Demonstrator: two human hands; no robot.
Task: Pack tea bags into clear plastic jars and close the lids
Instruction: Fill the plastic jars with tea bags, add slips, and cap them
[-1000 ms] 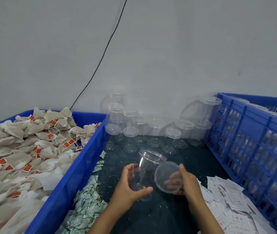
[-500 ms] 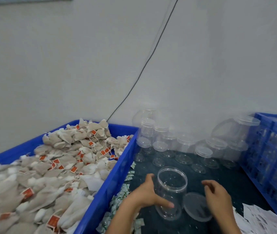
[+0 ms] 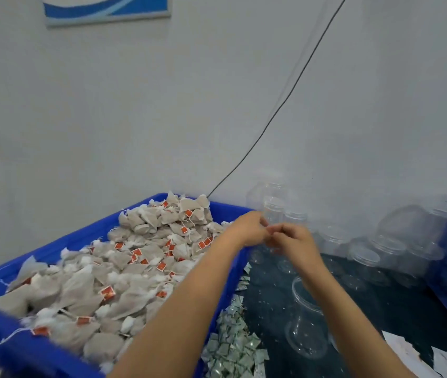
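Open jar (image 3: 307, 320) stands empty on the table (image 3: 380, 304), lid off. Tea bags (image 3: 124, 268) all lie in the blue crate (image 3: 225, 285). Left hand (image 3: 251, 230) and right hand (image 3: 293, 238) meet above, fingers curled; what they grasp, cannot tell. Filling and closing remain.

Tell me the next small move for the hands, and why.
Probably reach the left hand into the tea bags and take a few: the open jar stands empty beneath the right forearm, and both hands hover together near the crate's edge, seemingly holding nothing.
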